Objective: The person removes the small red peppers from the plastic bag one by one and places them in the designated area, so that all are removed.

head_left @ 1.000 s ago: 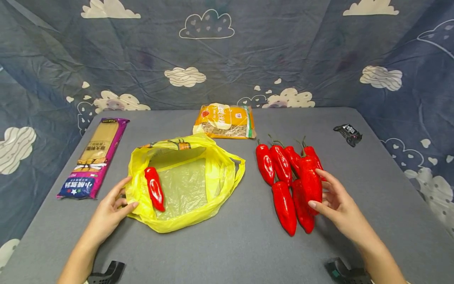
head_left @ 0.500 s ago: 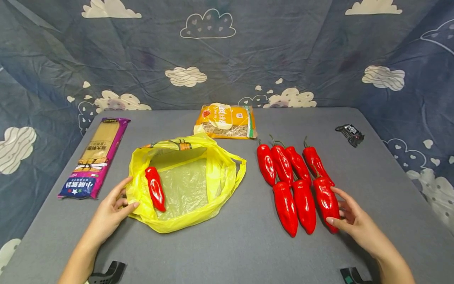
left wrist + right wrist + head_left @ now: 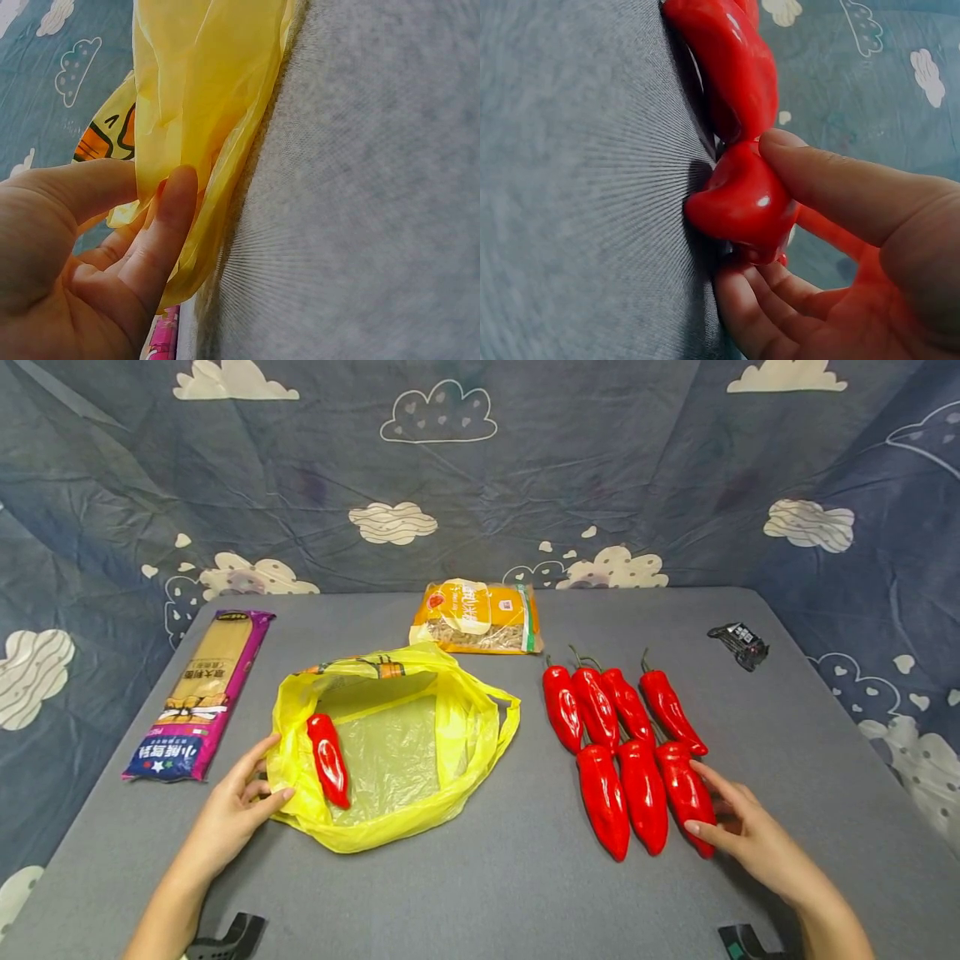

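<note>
My left hand pinches the left rim of a yellow plastic bag between thumb and fingers, and its mouth is spread wide. One red pepper lies inside the bag at its left side. On the right, my right hand holds a glossy red pepper between thumb and fingers, low at the table beside the front row. In the right wrist view the thumb lies over this pepper and the fingertips reach under it. Several more red peppers lie in two rows to its left and behind.
A purple-edged pack of noodles lies at the far left. An orange food packet lies at the back middle, and a small black packet at the back right. A cloud-patterned cloth hangs behind the grey table.
My right hand has carried its pepper right and toward the front, lowering it from above the others to the right end of the front row. The left hand and bag stay put.
</note>
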`<state>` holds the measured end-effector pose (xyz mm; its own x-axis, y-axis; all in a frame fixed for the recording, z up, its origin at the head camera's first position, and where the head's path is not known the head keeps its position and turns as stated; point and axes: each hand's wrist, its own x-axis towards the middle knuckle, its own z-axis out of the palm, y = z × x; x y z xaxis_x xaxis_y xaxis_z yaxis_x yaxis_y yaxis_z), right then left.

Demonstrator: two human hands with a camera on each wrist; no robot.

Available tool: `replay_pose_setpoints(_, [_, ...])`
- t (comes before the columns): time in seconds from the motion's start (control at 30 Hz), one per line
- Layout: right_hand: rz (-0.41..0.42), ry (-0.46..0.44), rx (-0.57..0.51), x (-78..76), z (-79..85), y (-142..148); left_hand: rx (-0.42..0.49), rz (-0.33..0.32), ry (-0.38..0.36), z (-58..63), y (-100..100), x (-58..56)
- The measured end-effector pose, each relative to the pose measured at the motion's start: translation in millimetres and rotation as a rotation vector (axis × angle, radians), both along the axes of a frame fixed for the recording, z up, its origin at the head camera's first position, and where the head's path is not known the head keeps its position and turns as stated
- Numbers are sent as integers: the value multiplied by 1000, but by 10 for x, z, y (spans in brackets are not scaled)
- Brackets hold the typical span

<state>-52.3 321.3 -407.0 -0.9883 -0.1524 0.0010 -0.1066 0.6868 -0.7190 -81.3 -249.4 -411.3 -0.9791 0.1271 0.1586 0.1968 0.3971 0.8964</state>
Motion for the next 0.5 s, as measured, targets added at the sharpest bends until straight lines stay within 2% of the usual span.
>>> replay_pose_setpoints(0.13, [-20,0,2,-18,4,-2,1,-1,-14,6,2,4])
replay_pose_setpoints(0.27, [-34,63,5,-10,54,-14,2,-1,-17,4,2,1])
replay_pose_setpoints(0.37, [-48,96,25,-12,168,-89,3,-1,-6,-8,-2,-5])
replay_pose_setpoints(0.5, [-20,159,-10,-53,396,-321,-2,1,9,-19,-8,-9])
